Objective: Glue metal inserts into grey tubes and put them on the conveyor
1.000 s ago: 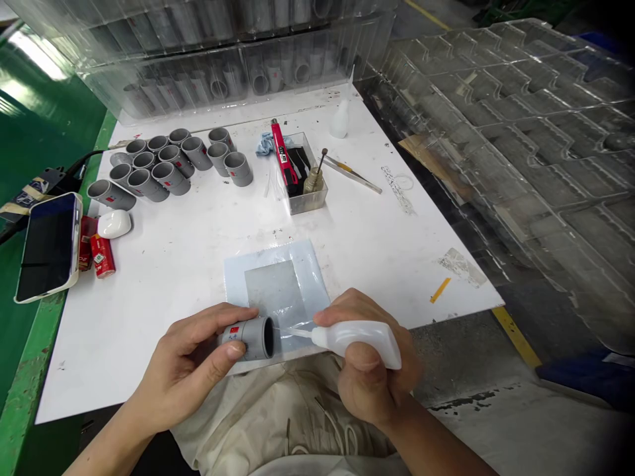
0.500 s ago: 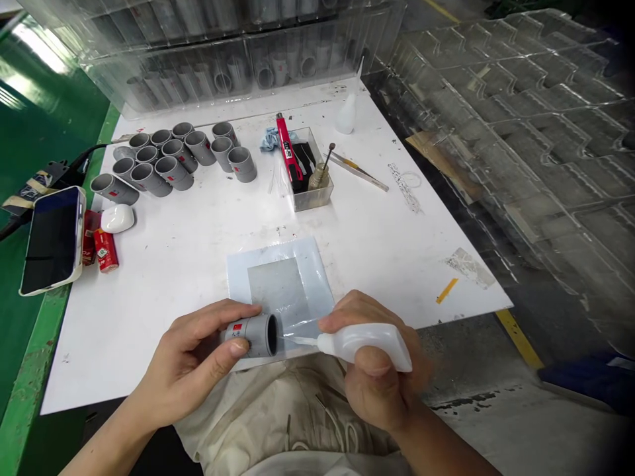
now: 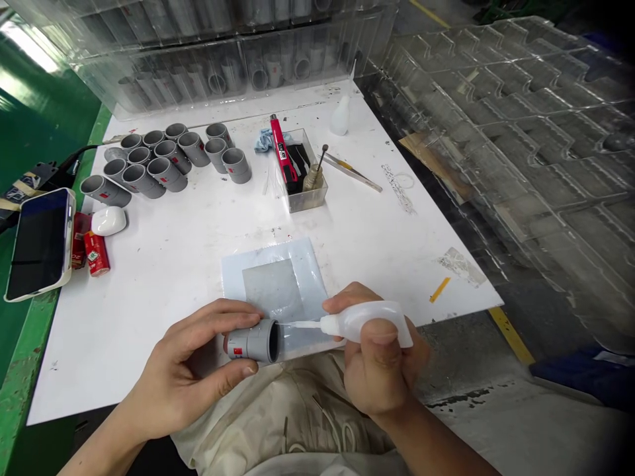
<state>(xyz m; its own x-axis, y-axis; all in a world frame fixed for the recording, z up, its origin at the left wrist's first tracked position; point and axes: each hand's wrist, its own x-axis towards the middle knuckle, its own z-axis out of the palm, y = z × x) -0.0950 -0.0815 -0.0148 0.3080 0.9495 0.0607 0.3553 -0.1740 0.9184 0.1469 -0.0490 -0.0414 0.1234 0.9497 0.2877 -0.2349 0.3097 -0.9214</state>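
Between the thumb and fingers of my left hand (image 3: 198, 363) lies a grey plastic pipe fitting (image 3: 251, 342) on its side, its dark open end facing right and a small red mark on its wall. My right hand (image 3: 380, 357) grips a white squeeze bottle (image 3: 367, 320) with a long thin nozzle pointing left. The nozzle's tip is at the upper rim of the fitting's open end; I cannot tell whether it touches. Under the fitting is a pale blue sheet (image 3: 233, 271) with a grey square pad (image 3: 275, 287) on it.
Several grey fittings (image 3: 167, 173) stand at the back left. A clear box (image 3: 307, 201) holds a red cutter (image 3: 282, 155) and a small jar. Tweezers (image 3: 352, 173) and another squeeze bottle (image 3: 340, 116) lie beyond. Phone (image 3: 40, 244) at left; clear trays (image 3: 520, 132) at right.
The bottle has risen slightly, its nozzle moving from in front of the opening to the upper rim. My left fingers have turned the fitting, so its red mark sits lower.
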